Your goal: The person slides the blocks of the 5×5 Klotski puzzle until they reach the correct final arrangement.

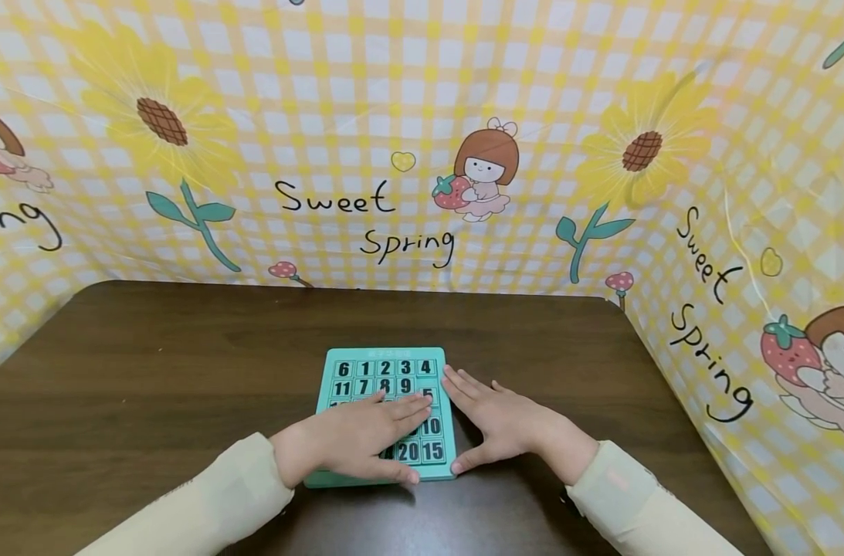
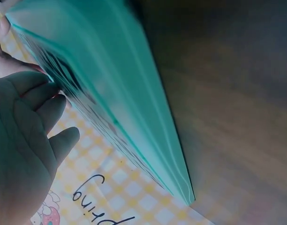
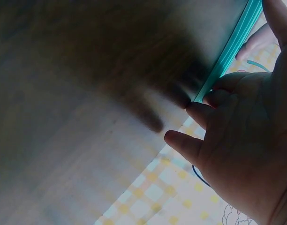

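Note:
A teal number slide puzzle [image 1: 384, 353] lies flat on the brown table. My left hand [image 1: 359, 436] stretches across it from the left, covering many of its middle and lower tiles. Its straight fingers reach the tile marked 5 [image 1: 428, 398], which sits a little below the 4, with a gap between them. My right hand [image 1: 508, 423] rests at the puzzle's right side, fingers extended, fingertips and thumb at the edge. In the left wrist view, the left palm [image 2: 21, 126] hovers over the tiled face. The right wrist view has the right fingertips against the teal side wall [image 3: 228, 56].
The dark wood table [image 1: 150, 371] extends around the puzzle on every side. Yellow checked cloth [image 1: 310, 116] with printed flowers and lettering stands behind the table and along its right side.

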